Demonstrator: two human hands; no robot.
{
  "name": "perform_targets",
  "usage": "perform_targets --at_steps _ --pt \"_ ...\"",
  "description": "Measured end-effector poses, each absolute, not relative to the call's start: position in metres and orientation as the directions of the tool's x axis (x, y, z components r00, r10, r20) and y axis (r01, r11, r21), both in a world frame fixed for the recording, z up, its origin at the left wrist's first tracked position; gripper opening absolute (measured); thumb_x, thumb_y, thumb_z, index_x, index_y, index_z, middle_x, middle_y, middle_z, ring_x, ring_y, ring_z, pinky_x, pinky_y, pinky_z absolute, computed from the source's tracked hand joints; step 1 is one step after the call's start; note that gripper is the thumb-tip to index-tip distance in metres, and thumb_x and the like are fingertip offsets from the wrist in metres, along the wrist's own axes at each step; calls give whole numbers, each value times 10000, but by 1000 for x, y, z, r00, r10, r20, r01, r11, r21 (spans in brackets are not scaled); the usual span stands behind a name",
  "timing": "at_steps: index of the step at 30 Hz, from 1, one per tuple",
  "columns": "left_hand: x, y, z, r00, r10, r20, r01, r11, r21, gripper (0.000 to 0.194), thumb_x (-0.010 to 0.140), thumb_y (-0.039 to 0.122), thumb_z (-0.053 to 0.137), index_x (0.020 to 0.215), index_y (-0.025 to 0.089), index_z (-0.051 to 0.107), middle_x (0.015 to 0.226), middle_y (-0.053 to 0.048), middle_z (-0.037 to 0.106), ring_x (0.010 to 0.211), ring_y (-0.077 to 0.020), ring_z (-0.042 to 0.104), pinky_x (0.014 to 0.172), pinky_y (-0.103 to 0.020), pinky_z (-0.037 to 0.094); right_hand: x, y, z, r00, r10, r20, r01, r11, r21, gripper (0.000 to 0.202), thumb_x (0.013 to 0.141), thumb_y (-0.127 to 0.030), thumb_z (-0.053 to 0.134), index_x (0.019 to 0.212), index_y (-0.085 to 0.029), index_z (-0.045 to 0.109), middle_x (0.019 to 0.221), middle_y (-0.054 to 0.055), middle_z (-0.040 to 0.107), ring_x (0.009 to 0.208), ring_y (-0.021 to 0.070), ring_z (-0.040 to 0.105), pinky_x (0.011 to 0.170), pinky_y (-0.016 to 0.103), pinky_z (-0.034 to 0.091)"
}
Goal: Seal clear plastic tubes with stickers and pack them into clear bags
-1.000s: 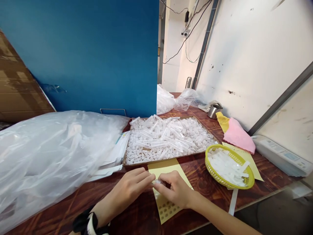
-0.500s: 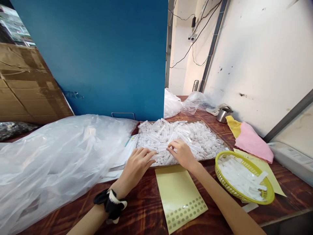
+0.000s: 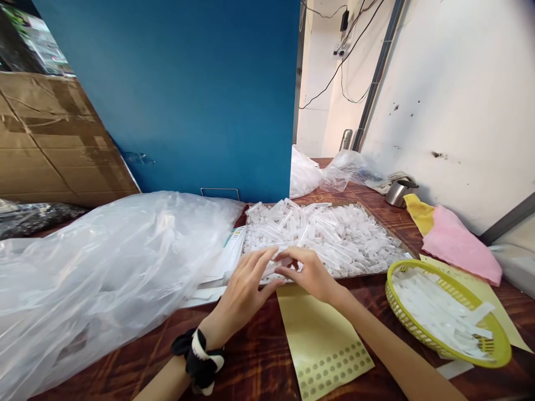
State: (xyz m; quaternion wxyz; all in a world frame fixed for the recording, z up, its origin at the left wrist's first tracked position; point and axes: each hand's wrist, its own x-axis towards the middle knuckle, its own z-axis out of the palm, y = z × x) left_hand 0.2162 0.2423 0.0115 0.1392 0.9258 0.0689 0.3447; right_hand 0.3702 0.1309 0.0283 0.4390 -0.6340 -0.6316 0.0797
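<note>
My left hand (image 3: pixel 247 285) is at the near edge of a heap of small clear plastic tubes (image 3: pixel 346 236), its fingers stretched out and its thumb apart. Facing it, my right hand (image 3: pixel 309 274) has thumb and fingers curled in a pinch on a clear plastic tube (image 3: pixel 271 270), which my fingers partly cover. The two hands' fingertips nearly meet. Below them lies a yellow sticker sheet (image 3: pixel 320 328), with rows of small round stickers left at its near end.
A large translucent plastic bag (image 3: pixel 137 262) bulges on the left beside white papers (image 3: pixel 223 262). To the right, a yellow-green basket (image 3: pixel 504 348) holds white strips. Behind it are a pink cloth (image 3: pixel 460 242) and a metal cup (image 3: pixel 400 193). A blue panel (image 3: pixel 179 100) rises behind the heap.
My right hand has drawn back from the heap towards me, and my left hand has come closer to it. The view has swung slightly left.
</note>
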Motion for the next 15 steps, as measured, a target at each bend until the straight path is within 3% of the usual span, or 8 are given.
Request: perform_targets --at_steps 2,5,9,15 --pt "217 240 11 742 258 618 53 -943 330 318 939 291 451 1250 230 471 1044 -48 645 906 -186 590 790 -321 432 369 132 28 268 866 422 681 140 -719 215 920 -349 483 901 -180 613 788 8 645 679 127 578 602 231 429" --pt "216 243 11 664 398 633 139 -898 418 220 947 264 424 1123 213 546 890 -23 644 816 -171 591 748 -308 425 382 133 24 386 823 417 746 -13 -666 256 926 -275 457 749 -159 601 689 11 599 627 130 535 594 252 405" --pt "214 249 11 653 459 602 163 -862 481 208 931 266 451 1103 219 558 918 -22 643 850 -180 590 767 -316 428 398 133 17 330 857 395 808 -40 -588 150 788 -136 639 642 -160 616 684 27 610 728 177 538 716 315 405" --pt "215 243 6 714 419 561 148 -874 463 213 930 266 458 1103 251 582 987 -17 661 901 -187 595 793 -330 411 395 133 10 269 884 383 833 -13 -554 179 759 -77 645 608 -169 611 682 38 599 797 209 524 724 331 403"
